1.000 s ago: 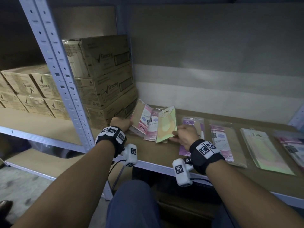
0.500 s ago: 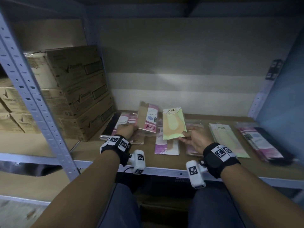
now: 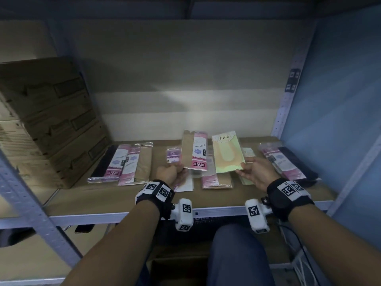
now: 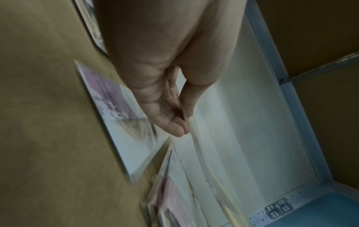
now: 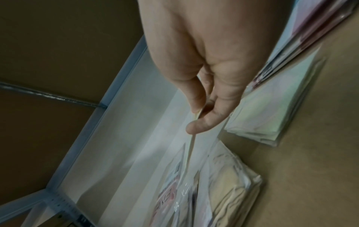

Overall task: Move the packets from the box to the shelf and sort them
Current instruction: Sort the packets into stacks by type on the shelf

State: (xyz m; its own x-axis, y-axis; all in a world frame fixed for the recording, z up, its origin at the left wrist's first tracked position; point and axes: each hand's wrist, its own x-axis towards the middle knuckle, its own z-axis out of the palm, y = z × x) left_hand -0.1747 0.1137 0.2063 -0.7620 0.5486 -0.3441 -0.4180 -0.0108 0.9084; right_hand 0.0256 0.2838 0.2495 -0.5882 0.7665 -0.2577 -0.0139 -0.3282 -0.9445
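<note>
Brown board shelf with a pale metal front rail. Stack of cardboard cartons sits at its left end. Just right of the cartons: two pink-and-tan packets side by side, overlapping. Further right of the cartons, mid-shelf: more pink-and-tan packets, partly hidden. Farthest from the cartons, at the right end: pink-and-dark packets in a pile; pale green packets between.

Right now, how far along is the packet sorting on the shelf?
Done: several piles already lie on the shelf, including a pink pile at left and a dark-and-pink pile at right. In hand: the left hand holds a pink-and-tan packet; the right hand holds a yellow ENE packet. Left: laying both on matching piles. The box is out of view.
</note>
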